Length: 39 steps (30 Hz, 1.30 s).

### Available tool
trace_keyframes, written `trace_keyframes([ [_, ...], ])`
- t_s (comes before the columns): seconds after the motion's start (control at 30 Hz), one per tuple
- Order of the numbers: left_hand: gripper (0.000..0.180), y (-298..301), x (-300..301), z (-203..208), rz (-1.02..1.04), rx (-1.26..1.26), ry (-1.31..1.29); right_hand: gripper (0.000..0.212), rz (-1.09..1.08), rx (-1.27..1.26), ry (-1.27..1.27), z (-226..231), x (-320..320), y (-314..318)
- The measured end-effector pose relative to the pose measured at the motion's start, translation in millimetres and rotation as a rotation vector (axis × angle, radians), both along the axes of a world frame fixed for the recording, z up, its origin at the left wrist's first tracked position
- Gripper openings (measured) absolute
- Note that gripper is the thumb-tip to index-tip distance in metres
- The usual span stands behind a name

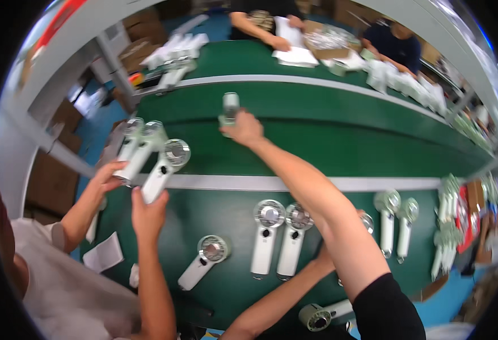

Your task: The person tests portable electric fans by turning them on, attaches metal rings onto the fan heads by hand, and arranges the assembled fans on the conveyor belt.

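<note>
My right arm, in a black sleeve, stretches over the green belt. At its end my right hand (246, 129) closes on a pale-green and white handheld fan (230, 103), blurred by motion. Below, my left hand (325, 258) lies partly under my right forearm, its fingers hidden. Close to it is another handheld fan (367, 222), mostly covered by my right arm. Two white fans with round silver grilles, a left one (262, 249) and a right one (290, 252), lie side by side left of my arm. A tilted fan (197, 274) lies farther left.
At left, a co-worker's hands (147, 218) hold several fans (157, 180). Two fans (387, 229) lie at right, near bagged fans (446, 243). One fan (317, 317) lies at the near edge. A metal rail (220, 182) borders the belt. Two people work across it with white wrappings (295, 56).
</note>
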<state>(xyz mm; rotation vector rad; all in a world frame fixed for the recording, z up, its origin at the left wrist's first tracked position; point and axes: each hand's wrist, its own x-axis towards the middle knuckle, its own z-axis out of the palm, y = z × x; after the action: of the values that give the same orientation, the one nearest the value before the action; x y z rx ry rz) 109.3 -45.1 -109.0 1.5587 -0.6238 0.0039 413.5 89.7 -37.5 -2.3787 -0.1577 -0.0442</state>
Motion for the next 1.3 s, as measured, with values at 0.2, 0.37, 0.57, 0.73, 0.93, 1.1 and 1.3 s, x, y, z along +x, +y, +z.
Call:
trace_keyframes([
  [0.2, 0.049, 12, 13, -1, 0.012, 0.166, -0.059, 0.067, -0.116, 0.134, -0.206, 35, -62, -64],
  [0.37, 0.075, 2, 10, 25, 0.180, 0.151, -0.154, 0.067, -0.158, 0.047, -0.463, 109, -192, -206],
  [0.57, 0.072, 4, 6, 35, 0.100, 0.197, 0.050, 0.072, -0.685, -0.224, -0.489, 111, -361, -324],
  [0.73, 0.072, 5, 10, 22, 0.072, 0.172, 0.041, 0.075, -0.970, -0.189, -0.347, 51, -458, -353],
  [0.93, 0.066, 14, 7, 22, 0.091, 0.229, 0.032, 0.071, -1.060, -0.027, -0.177, -7, -512, -345],
  [1.1, 0.069, 12, 7, 26, 0.076, 0.246, 0.094, 0.071, -1.008, -0.053, -0.148, -32, -522, -359],
  [1.3, 0.068, 0, 8, 45, 0.077, 0.262, 0.124, 0.072, -0.907, -0.023, -0.067, 5, -521, -375],
])
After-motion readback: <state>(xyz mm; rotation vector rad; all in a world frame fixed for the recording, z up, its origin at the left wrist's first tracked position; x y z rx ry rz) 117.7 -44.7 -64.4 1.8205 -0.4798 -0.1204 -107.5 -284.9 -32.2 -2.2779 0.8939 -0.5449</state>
